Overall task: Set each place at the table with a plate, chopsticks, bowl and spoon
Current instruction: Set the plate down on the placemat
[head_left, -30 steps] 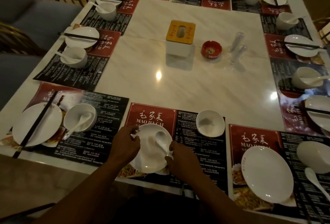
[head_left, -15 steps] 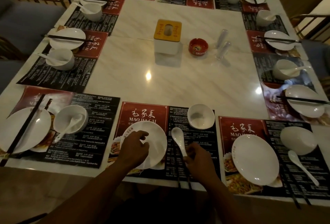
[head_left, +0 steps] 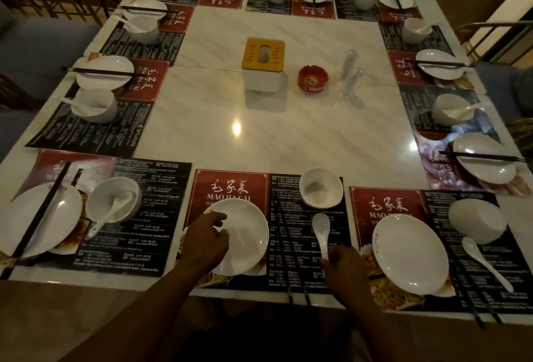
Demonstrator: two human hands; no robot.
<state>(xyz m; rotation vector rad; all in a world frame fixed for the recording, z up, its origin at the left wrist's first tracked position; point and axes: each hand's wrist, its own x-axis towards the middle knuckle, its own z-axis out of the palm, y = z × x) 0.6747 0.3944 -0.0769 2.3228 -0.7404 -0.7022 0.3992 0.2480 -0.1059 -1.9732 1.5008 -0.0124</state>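
At the near middle place, a white plate (head_left: 248, 232) lies on its placemat. My left hand (head_left: 206, 242) rests on the plate's left edge with fingers curled over the rim. My right hand (head_left: 343, 269) pinches the handle of a white spoon (head_left: 321, 229), whose scoop points toward an empty white bowl (head_left: 323, 191) just beyond. Dark chopsticks (head_left: 298, 298) lie on the mat under my right hand, their ends sticking past the table edge. The near right place has a plate (head_left: 409, 255), an upside-down bowl (head_left: 477, 220), a spoon (head_left: 487, 266) and chopsticks (head_left: 473, 307).
Set places with plates, bowls, spoons and chopsticks line the left, far and right sides. A tissue box (head_left: 264, 66), a red ashtray (head_left: 313, 79) and two clear shakers (head_left: 350, 73) stand mid-table. Chairs surround the marble table (head_left: 288, 136).
My right hand lifted the spoon off the plate and carried it right onto the placemat, below the bowl. My left hand stayed on the plate's left edge.
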